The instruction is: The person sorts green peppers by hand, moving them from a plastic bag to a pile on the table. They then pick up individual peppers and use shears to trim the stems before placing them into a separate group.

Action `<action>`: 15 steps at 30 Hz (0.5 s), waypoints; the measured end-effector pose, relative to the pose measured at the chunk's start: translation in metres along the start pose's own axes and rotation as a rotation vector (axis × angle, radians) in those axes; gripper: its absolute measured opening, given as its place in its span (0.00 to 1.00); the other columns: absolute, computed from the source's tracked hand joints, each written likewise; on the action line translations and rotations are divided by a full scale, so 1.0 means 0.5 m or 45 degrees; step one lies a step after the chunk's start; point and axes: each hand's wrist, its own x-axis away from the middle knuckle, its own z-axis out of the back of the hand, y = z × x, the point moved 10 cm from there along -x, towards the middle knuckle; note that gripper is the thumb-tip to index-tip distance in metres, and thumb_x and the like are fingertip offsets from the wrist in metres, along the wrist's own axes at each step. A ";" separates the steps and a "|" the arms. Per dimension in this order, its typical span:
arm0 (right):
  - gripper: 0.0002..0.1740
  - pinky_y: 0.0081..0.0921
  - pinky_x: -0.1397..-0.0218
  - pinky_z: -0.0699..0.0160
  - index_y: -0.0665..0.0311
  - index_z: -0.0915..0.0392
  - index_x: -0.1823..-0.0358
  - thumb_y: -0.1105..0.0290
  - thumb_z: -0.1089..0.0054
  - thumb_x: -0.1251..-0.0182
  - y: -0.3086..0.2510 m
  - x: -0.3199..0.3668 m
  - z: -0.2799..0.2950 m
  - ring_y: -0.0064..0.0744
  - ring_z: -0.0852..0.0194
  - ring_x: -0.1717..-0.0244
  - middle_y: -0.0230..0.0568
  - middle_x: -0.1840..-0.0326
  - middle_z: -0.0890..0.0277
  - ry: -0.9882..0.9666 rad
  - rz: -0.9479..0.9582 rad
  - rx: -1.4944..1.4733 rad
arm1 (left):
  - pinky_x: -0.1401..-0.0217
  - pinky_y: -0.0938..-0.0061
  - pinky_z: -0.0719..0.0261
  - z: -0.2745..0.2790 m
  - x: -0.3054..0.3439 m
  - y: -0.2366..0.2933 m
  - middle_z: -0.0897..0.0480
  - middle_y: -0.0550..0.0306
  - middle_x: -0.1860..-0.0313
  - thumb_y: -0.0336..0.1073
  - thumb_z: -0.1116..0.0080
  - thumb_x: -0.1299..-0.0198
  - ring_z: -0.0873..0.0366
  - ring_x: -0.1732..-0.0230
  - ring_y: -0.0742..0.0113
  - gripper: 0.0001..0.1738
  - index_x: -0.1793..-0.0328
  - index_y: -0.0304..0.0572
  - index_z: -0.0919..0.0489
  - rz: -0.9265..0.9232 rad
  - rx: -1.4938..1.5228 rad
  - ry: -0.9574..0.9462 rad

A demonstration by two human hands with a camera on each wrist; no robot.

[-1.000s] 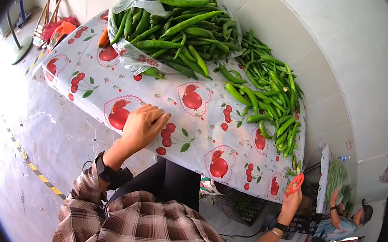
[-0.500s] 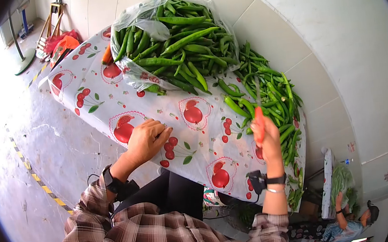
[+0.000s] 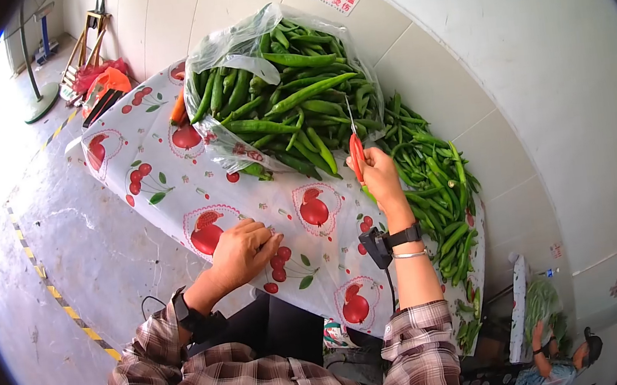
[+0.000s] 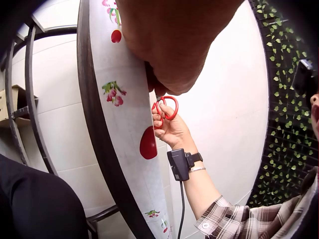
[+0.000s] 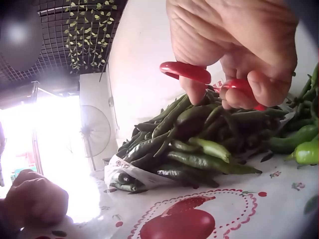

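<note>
My right hand point(image 3: 383, 178) holds red-handled scissors point(image 3: 356, 149), blades pointing at the green peppers point(image 3: 312, 88) in a clear plastic bag point(image 3: 212, 139). In the right wrist view, fingers pass through the red handle loops point(image 5: 185, 71), above and in front of the bagged peppers; the blades are hidden there. On the near edge of the tablecloth rests my left hand point(image 3: 244, 253), fingers loosely curled, nothing visible in it. A pile of slimmer green peppers point(image 3: 441, 185) lies beside the bag, to the right of my right hand.
A white fruit-patterned cloth point(image 3: 158, 145) covers the table, which stands by a tiled wall point(image 3: 456, 88). An orange-red pepper point(image 3: 178, 110) lies left of the bag. Another person point(image 3: 546, 371) is at the lower right, near a bag of greens point(image 3: 541, 307).
My right hand has carried the scissors from the table's near right end, up past the loose pile, to the bagged peppers. The left hand has stayed on the cloth.
</note>
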 end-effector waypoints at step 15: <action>0.12 0.15 0.80 0.43 0.65 0.26 0.69 0.65 0.35 0.43 -0.010 -0.032 -0.007 0.12 0.43 0.82 0.22 0.81 0.34 -0.005 -0.005 0.062 | 0.74 0.65 0.31 0.004 0.000 0.002 0.30 0.53 0.83 0.34 0.42 0.45 0.30 0.76 0.55 0.16 0.83 0.38 0.30 -0.018 0.015 0.016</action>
